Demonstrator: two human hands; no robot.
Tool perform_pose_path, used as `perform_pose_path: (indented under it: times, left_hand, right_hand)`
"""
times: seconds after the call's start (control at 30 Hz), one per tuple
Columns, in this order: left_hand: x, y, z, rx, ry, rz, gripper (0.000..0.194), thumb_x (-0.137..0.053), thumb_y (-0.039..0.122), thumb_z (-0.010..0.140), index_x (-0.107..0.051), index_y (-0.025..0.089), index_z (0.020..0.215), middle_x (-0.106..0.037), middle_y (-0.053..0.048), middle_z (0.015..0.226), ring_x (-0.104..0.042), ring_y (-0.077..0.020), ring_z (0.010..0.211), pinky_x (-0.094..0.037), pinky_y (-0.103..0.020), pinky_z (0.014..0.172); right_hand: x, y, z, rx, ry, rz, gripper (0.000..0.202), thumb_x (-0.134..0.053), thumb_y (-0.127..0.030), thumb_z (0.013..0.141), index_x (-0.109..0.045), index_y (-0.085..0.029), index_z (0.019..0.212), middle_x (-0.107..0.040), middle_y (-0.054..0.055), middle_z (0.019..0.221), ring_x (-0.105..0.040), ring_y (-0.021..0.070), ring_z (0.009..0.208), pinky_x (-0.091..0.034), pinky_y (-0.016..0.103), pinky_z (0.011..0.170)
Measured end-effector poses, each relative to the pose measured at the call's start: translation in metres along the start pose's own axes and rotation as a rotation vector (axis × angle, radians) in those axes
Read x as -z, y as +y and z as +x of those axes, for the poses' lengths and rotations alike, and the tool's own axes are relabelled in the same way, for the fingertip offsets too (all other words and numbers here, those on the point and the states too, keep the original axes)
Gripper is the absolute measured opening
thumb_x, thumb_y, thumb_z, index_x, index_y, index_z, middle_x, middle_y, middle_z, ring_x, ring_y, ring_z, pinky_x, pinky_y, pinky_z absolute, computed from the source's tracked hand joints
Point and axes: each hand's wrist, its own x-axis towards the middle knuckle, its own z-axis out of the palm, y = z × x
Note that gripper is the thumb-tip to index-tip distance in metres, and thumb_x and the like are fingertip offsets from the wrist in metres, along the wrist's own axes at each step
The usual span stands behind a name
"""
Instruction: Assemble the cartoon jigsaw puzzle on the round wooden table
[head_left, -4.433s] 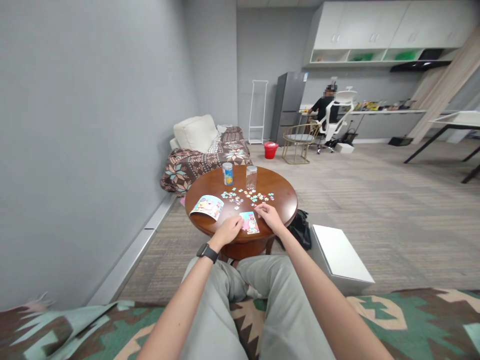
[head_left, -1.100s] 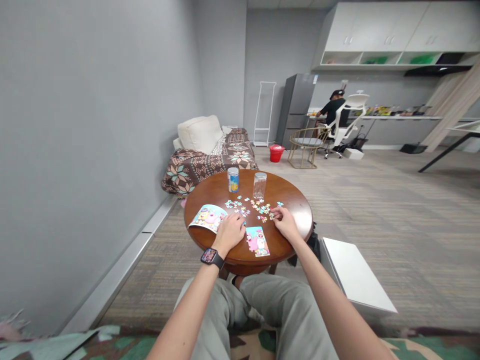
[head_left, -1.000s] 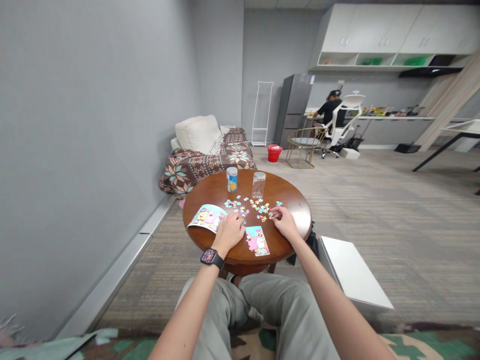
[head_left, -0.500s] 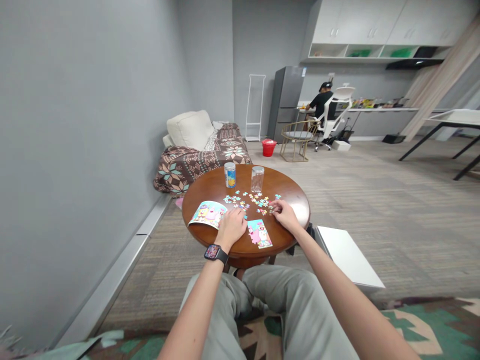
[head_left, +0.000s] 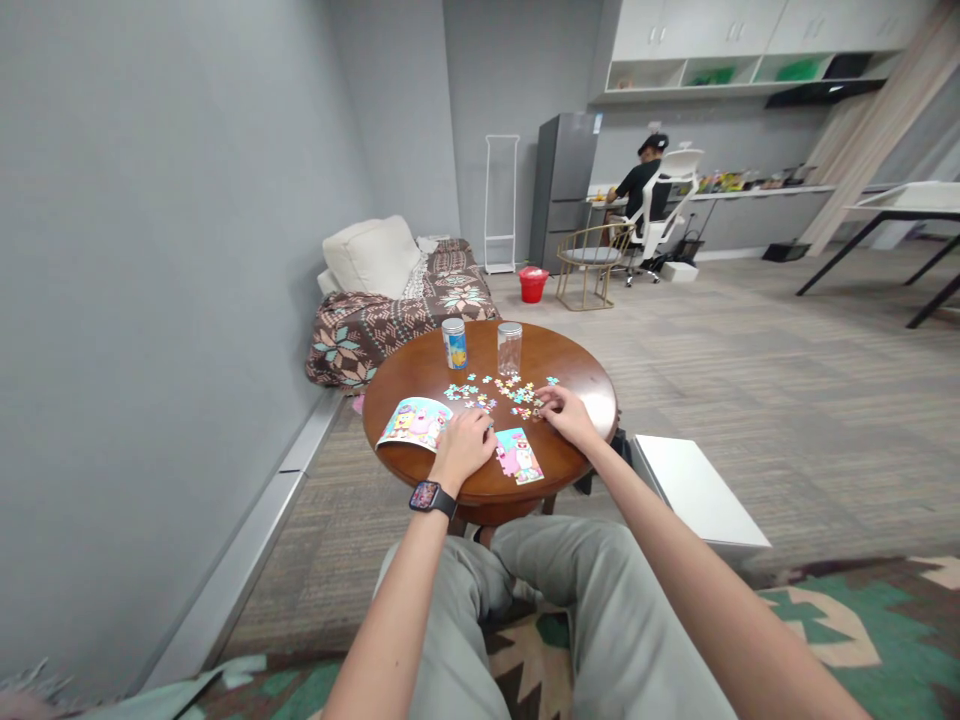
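Both my hands are at the round brown table (head_left: 409, 375). My left hand (head_left: 466, 440) is beside the curved cartoon picture sheet (head_left: 416, 422), fingers curled down, with a small bluish puzzle piece (head_left: 491, 427) at the fingertips. Just right of it lies a joined section of jigsaw puzzle (head_left: 519, 456), showing pink and white figures. My right hand (head_left: 566, 412) reaches over the right edge of the loose puzzle pieces (head_left: 517, 392), thumb and forefinger apart. Its fingertips are close to several pieces; whether they touch one is too small to tell.
Behind the pieces stand a blue-labelled can (head_left: 454, 345) and a clear jar (head_left: 509, 350) with a silver lid. A white box (head_left: 697, 490) sits on the floor at right. Farther back are a red bucket (head_left: 533, 285), a gold-framed chair (head_left: 592, 258) and a seated person (head_left: 641, 185).
The view has tilted and shifted slightly. My right hand's thumb and forefinger have spread a little over the loose pieces. My left hand stays nearly in place.
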Motion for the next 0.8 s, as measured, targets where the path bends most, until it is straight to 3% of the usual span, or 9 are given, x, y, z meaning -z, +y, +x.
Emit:
perform_pose_path:
  times: [0.23,0.37,0.47,0.63,0.8]
  left_hand:
    - [0.010,0.005,-0.002,-0.219,-0.064,-0.091,0.020,-0.060,0.033,0.088,-0.071,0.022,0.099,-0.068,-0.006,0.108,-0.061,-0.0210,0.102,-0.045,-0.036,0.091]
    - [0.008,0.005,-0.001,-0.264,-0.110,-0.076,0.025,-0.063,0.042,0.086,-0.073,0.024,0.099,-0.066,-0.005,0.110,-0.060,-0.0217,0.104,-0.044,-0.037,0.095]
    - [0.007,0.005,0.000,-0.292,-0.127,-0.048,0.032,-0.062,0.045,0.086,-0.071,0.024,0.108,-0.064,-0.007,0.117,-0.059,-0.0231,0.107,-0.043,-0.038,0.096]
    - [0.012,0.010,0.001,-0.329,-0.161,-0.028,0.042,-0.059,0.043,0.088,-0.062,0.024,0.125,-0.060,-0.009,0.129,-0.056,-0.0246,0.117,-0.042,-0.038,0.099]
    - [0.014,0.012,0.003,-0.381,-0.184,-0.056,0.031,-0.055,0.036,0.091,-0.067,0.021,0.115,-0.065,-0.008,0.124,-0.057,-0.0231,0.119,-0.041,-0.038,0.101]
  right_hand:
    - [0.001,-0.001,0.001,0.008,0.053,0.083,0.022,-0.054,-0.021,0.069,-0.064,-0.019,0.088,-0.066,0.004,0.089,-0.062,0.0154,0.074,-0.051,0.031,0.076]
    - [0.007,0.011,0.007,-0.102,0.263,0.250,0.022,-0.047,-0.024,0.072,-0.059,-0.019,0.089,-0.063,0.003,0.084,-0.061,0.0149,0.072,-0.051,0.030,0.074]
    - [0.010,0.019,0.011,-0.161,0.373,0.321,0.027,-0.042,-0.020,0.067,-0.056,-0.020,0.089,-0.059,0.002,0.080,-0.059,0.0134,0.069,-0.050,0.027,0.071]
    - [0.009,0.017,0.011,-0.170,0.356,0.361,0.032,-0.039,-0.018,0.061,-0.056,-0.020,0.088,-0.057,0.001,0.076,-0.055,0.0135,0.067,-0.048,0.025,0.068]
    - [0.008,0.009,0.007,-0.152,0.317,0.302,0.033,-0.038,-0.016,0.059,-0.057,-0.020,0.085,-0.058,0.001,0.074,-0.054,0.0140,0.066,-0.046,0.025,0.065]
